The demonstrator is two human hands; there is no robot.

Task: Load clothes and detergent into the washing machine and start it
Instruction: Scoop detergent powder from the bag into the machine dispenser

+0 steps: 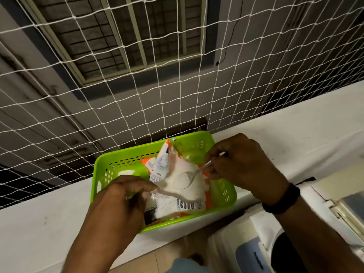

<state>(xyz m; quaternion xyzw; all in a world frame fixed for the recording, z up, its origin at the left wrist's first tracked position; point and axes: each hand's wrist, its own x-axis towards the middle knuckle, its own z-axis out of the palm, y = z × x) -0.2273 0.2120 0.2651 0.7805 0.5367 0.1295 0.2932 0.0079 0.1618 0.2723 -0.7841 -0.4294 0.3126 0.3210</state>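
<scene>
An opened detergent packet [177,201], white with orange edges, lies in a green plastic basket [226,194] on a white ledge. My left hand [122,196] pinches the packet's torn edge and holds it open. White powder shows inside the packet. My right hand [240,160] grips the handle of a clear plastic spoon [183,180], whose bowl sits in the powder. The washing machine [275,243] is at the lower right, its top partly seen.
A white rope net [137,85] stretches behind the ledge [295,123], with a grey wall and barred window beyond. A black band is on my right wrist. The tiled floor shows below the basket.
</scene>
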